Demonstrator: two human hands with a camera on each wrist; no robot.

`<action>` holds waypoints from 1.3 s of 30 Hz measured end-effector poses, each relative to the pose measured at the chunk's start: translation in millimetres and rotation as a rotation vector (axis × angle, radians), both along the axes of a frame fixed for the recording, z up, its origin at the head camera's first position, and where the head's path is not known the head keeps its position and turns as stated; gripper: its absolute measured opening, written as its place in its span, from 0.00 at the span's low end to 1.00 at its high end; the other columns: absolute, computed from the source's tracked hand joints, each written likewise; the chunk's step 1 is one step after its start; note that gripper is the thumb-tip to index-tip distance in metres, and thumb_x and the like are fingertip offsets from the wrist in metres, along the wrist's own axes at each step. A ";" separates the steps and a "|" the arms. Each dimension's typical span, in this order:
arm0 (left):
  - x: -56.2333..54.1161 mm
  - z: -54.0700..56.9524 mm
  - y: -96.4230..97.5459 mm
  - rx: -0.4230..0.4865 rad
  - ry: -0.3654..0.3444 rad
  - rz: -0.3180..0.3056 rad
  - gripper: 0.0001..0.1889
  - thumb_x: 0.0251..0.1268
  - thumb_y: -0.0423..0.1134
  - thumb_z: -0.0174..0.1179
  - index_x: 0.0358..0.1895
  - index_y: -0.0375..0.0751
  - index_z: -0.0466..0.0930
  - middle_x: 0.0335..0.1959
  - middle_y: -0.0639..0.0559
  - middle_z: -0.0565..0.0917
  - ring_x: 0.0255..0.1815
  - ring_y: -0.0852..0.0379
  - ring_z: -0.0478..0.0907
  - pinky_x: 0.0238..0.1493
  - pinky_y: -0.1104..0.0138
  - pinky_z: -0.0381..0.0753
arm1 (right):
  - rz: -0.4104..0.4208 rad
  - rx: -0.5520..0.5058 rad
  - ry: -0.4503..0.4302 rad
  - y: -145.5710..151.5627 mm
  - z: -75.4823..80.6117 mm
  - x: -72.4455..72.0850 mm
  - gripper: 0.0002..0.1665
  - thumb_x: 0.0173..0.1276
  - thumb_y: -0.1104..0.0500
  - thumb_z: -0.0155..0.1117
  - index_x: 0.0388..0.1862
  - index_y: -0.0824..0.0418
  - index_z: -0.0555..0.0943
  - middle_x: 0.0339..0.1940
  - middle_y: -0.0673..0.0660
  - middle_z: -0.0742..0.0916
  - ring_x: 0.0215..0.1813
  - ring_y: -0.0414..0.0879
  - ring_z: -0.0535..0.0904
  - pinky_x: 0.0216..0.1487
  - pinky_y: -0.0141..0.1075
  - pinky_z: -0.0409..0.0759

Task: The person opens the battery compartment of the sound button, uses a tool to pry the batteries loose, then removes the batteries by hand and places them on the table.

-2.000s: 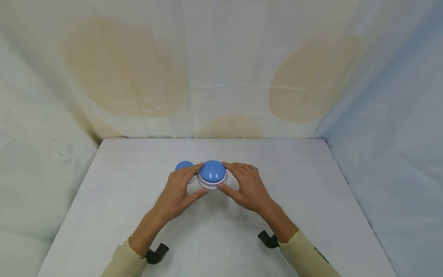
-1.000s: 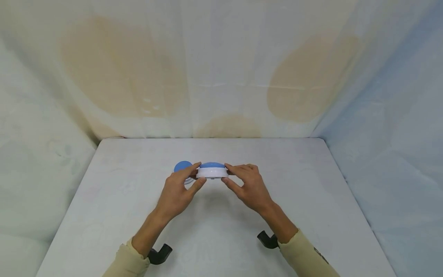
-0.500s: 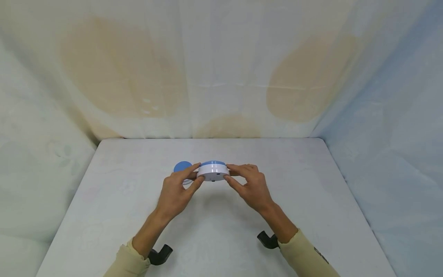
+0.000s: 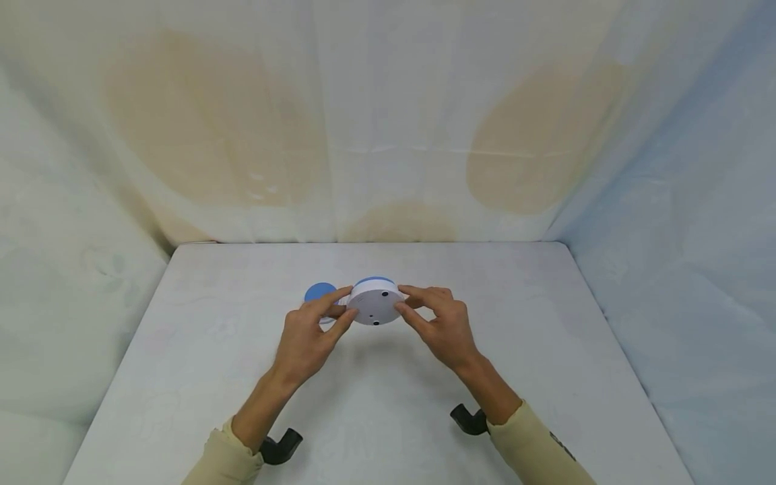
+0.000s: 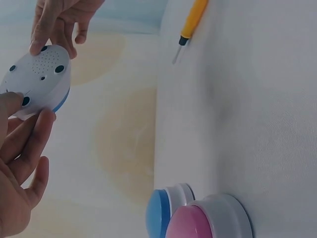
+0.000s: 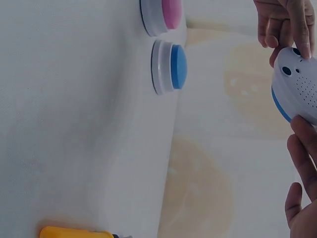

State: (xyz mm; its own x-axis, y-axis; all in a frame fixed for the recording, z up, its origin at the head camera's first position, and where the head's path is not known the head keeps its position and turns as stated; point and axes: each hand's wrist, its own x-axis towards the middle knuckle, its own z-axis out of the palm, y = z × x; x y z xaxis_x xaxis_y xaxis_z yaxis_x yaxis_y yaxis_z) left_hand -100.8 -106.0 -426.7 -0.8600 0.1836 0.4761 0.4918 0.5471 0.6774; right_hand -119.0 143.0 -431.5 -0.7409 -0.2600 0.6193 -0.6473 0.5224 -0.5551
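Note:
Both hands hold a round push button (image 4: 374,304) with a blue dome and white base, raised over the table and tilted so its underside faces the head camera. Dark round feet and a patch of small holes show on that underside in the left wrist view. My left hand (image 4: 308,333) pinches one side of the rim between thumb and fingers. Opposite it, my right hand (image 4: 442,328) pinches the other side the same way. Behind the left fingers stands a second blue push button (image 4: 319,291), partly hidden.
Close to the second blue button stands a pink push button (image 5: 189,223), seen in the wrist views. A screwdriver (image 5: 194,19) with a yellow-orange handle lies on the white table (image 4: 515,289). Pale cloth (image 4: 394,135) hangs behind and on both sides. Dark curved pieces (image 4: 281,446) stick out at the wrists.
The held button has tipped from blue dome up to its underside facing the head camera. Both hands keep their grip and have shifted only slightly.

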 end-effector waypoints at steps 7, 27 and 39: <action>1.3 -1.4 0.4 -0.024 0.004 -0.002 0.24 0.62 0.42 0.72 0.61 0.45 0.81 0.37 0.50 0.91 0.41 0.53 0.88 0.37 0.61 0.84 | -0.007 -0.008 0.012 0.6 -0.4 -0.9 0.20 0.62 0.60 0.76 0.54 0.57 0.87 0.36 0.50 0.91 0.39 0.44 0.84 0.46 0.44 0.75; 2.8 -0.9 -1.4 -0.171 -0.178 -0.109 0.26 0.61 0.45 0.72 0.61 0.50 0.75 0.31 0.64 0.86 0.31 0.67 0.79 0.28 0.71 0.76 | 0.086 -0.026 -0.084 1.0 0.9 -4.0 0.16 0.64 0.61 0.74 0.51 0.55 0.89 0.34 0.46 0.87 0.38 0.40 0.79 0.36 0.34 0.75; 5.0 -6.7 -2.2 -0.183 -0.325 -0.241 0.33 0.68 0.51 0.65 0.75 0.63 0.64 0.25 0.65 0.81 0.23 0.65 0.74 0.26 0.69 0.76 | 0.189 0.030 -0.096 -1.5 4.2 -9.9 0.15 0.63 0.60 0.74 0.50 0.55 0.90 0.33 0.45 0.83 0.34 0.37 0.75 0.30 0.29 0.74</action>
